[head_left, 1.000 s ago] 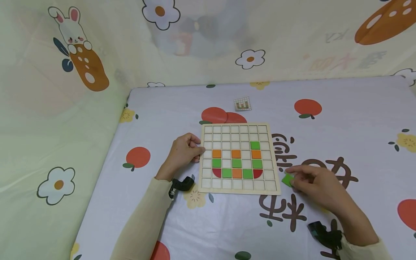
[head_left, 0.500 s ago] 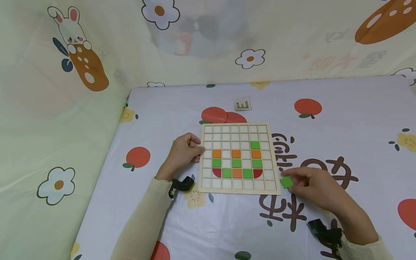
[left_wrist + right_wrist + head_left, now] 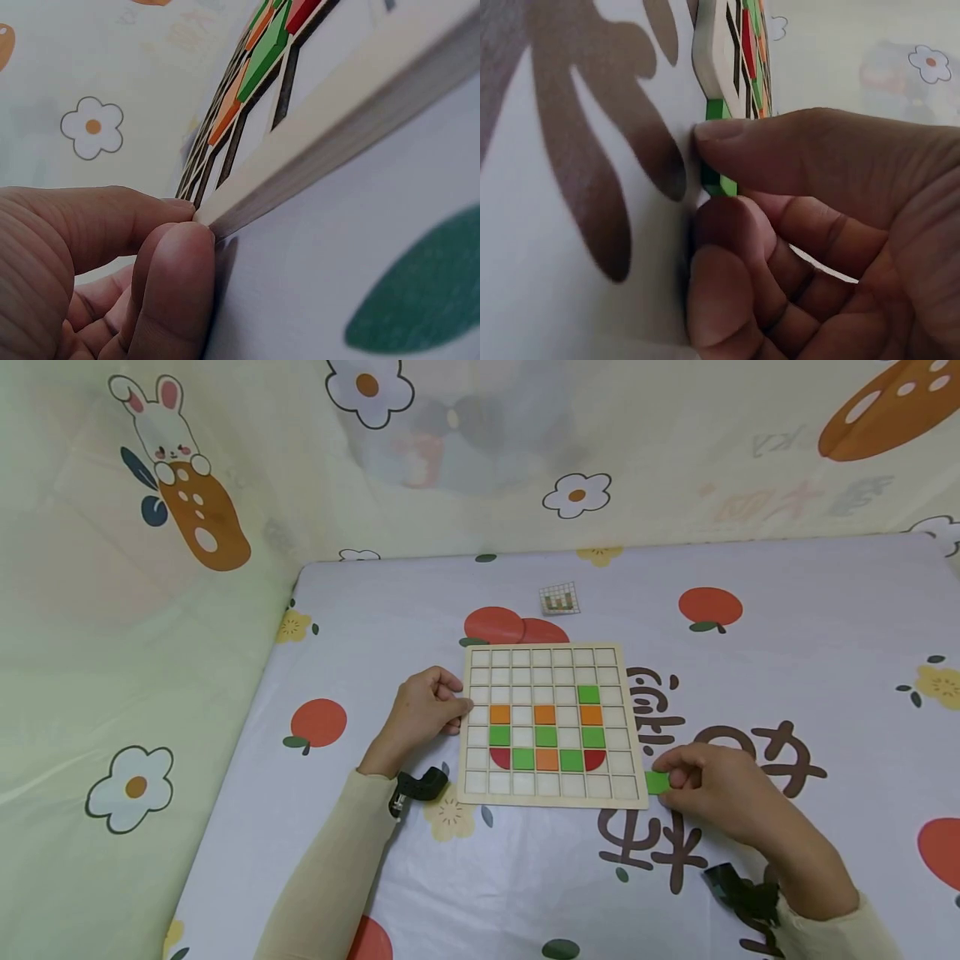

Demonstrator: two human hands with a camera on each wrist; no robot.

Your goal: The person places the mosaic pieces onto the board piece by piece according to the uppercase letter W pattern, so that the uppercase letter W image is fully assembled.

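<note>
A square wooden grid board [image 3: 555, 802] lies flat on the tablecloth, with green, orange and dark red tiles set in its middle and lower cells. At its left edge, my left hand [image 3: 423, 706] pinches the rim; the left wrist view has thumb and forefinger meeting at the board's pale edge [image 3: 337, 116]. Beside the lower right edge, my right hand [image 3: 720, 789] holds a green square tile [image 3: 656, 783] between thumb and fingers. Seen from the right wrist, this green tile [image 3: 717, 109] sits right up against the board's side, partly hidden by the thumb.
A small card [image 3: 560, 599] with a printed grid picture lies behind the board. The pale tablecloth [image 3: 450, 902] carries printed fruit, flowers and brown lettering. Patterned curtains [image 3: 465, 518] hang at the back and left. Each wrist wears a black camera mount [image 3: 420, 787].
The green tile has shifted slightly left in my right hand, turning square to the board and coming up to its edge. My left hand and the board have stayed in place.
</note>
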